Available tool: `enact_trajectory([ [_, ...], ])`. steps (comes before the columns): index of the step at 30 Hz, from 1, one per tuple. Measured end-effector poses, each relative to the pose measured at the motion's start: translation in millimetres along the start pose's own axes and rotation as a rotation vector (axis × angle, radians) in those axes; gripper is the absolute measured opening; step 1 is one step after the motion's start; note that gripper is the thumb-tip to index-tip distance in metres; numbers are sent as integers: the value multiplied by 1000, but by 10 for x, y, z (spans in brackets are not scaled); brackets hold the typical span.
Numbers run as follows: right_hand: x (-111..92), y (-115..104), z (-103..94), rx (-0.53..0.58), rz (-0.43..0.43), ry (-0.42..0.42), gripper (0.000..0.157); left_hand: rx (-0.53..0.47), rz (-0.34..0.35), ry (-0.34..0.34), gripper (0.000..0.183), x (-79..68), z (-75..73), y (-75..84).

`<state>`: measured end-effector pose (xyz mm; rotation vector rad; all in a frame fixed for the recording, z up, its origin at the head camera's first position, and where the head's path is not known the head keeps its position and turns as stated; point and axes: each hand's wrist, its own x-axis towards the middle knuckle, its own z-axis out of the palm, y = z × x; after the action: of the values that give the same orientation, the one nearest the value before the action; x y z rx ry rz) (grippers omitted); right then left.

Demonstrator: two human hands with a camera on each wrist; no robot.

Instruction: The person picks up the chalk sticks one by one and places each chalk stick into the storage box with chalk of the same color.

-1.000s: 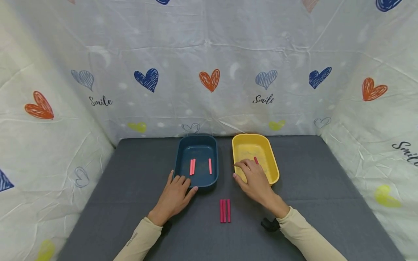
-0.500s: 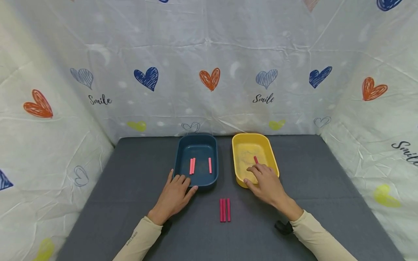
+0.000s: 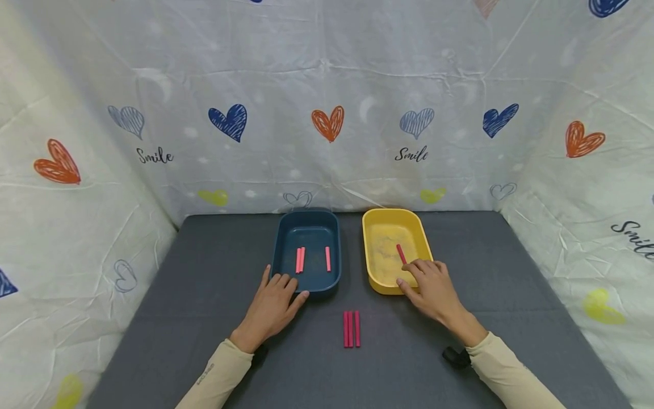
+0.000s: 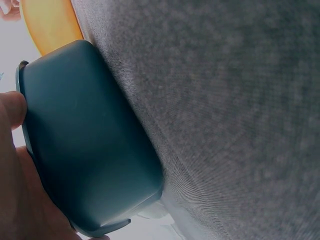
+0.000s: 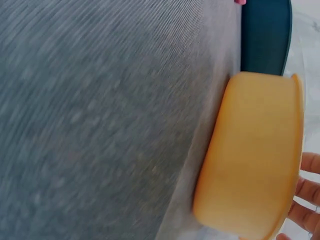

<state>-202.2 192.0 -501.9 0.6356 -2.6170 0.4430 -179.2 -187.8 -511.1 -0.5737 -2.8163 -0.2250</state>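
The right hand (image 3: pixel 433 288) has moved rightward over the centre-right yellow tray (image 3: pixel 378 258), fingers relaxed; the left hand (image 3: pixel 273 304), fingers spread, touches the blue tray (image 3: pixel 319 283).

Your left arm (image 3: pixel 219 372) reaches in from near left, slanting far and right. Your left hand (image 3: pixel 273 304) shows its back, little finger splayed left, thumb angled out to the right. Your right arm (image 3: pixel 516 372) comes from near right, slanting far and left. Your right hand (image 3: pixel 434 289) has loosely bent fingers pointing left, thumb apart below them. Your hands are well apart.
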Motion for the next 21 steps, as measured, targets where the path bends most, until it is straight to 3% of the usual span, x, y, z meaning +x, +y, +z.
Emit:
enact_trajectory([
  [7,-52,107,6,-44,-35,-12,29,6,-1,-4,38,8,19,-10],
  [21,-131,198,34,-61,-45,-106,37,-2,-3,-10,39,7,2,1],
])
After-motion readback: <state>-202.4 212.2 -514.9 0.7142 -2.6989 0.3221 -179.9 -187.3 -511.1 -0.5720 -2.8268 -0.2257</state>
